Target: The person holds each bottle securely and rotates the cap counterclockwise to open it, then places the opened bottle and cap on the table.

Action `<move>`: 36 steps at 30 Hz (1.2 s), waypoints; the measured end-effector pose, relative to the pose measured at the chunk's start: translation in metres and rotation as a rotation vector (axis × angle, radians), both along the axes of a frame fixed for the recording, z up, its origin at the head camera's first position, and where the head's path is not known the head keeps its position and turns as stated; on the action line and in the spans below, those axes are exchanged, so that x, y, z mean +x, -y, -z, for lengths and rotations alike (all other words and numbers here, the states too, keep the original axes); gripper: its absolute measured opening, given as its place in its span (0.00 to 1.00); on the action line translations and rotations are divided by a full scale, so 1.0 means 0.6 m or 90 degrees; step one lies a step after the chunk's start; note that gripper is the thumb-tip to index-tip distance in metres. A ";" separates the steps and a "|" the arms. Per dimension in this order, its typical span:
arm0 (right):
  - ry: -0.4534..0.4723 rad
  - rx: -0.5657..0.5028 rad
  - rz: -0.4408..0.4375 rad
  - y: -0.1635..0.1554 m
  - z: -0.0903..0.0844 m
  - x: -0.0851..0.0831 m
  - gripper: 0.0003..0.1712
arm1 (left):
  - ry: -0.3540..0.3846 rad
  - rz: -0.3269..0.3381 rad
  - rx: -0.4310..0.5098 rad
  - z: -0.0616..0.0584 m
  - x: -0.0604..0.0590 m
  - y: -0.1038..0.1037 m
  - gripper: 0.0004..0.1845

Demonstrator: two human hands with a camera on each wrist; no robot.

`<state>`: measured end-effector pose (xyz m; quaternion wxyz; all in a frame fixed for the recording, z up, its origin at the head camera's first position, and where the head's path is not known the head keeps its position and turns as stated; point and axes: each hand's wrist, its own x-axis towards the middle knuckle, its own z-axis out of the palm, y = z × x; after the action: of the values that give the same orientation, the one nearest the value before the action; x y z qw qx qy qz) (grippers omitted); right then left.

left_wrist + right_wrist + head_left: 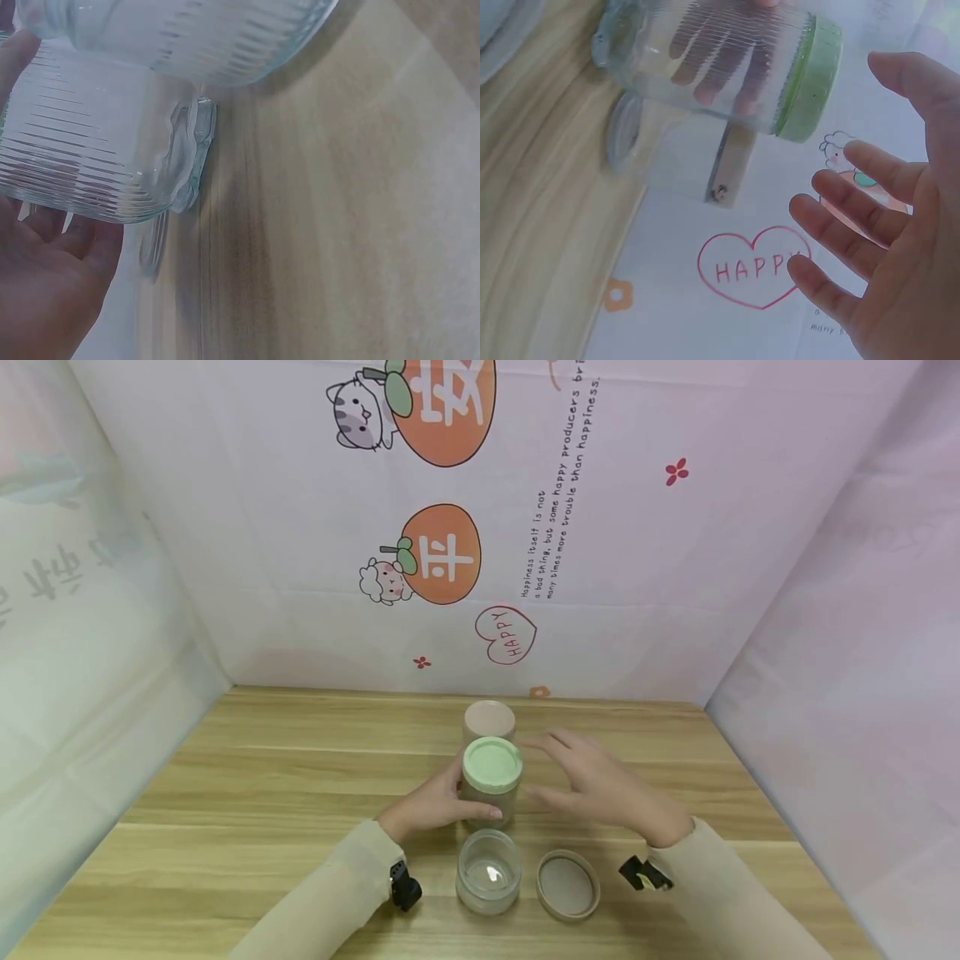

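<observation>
Three glass jars stand in a line on the wooden table [262, 793]. My left hand [447, 799] grips the middle one, a ribbed jar with a green lid [491, 766], thumb on its near side. The left wrist view shows that ribbed jar [75, 150] against my palm [45, 285]. My right hand [596, 777] hovers just right of the jar, fingers spread, touching nothing. In the right wrist view the green-lidded jar [720, 67] is apart from my open right hand [885, 255].
Behind stands a jar with a tan lid [489, 720]. In front stands an open jar [487, 870], with a loose tan lid [567, 883] lying to its right. Printed cloth walls [600, 568] close in the table at the back and both sides.
</observation>
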<state>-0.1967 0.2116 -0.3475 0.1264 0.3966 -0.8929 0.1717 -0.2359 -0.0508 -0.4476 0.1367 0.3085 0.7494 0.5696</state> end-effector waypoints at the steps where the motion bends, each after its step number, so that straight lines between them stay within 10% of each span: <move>1: 0.002 0.003 -0.001 0.005 -0.003 -0.003 0.36 | 0.001 0.001 0.000 0.000 0.000 0.000 0.53; 10: -0.041 0.036 -0.008 0.051 -0.009 -0.026 0.36 | -0.005 0.009 0.000 -0.002 -0.001 0.005 0.54; 26: -0.039 0.116 0.164 0.123 0.005 -0.025 0.45 | -0.023 0.061 0.035 -0.006 -0.002 0.004 0.56; 36: -0.015 0.120 0.080 0.114 0.010 -0.034 0.43 | -0.012 0.062 0.031 -0.003 -0.003 0.006 0.56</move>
<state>-0.2170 0.1432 -0.3532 0.1095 0.3517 -0.9267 0.0738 -0.2376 -0.0546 -0.4461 0.1498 0.3534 0.7208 0.5771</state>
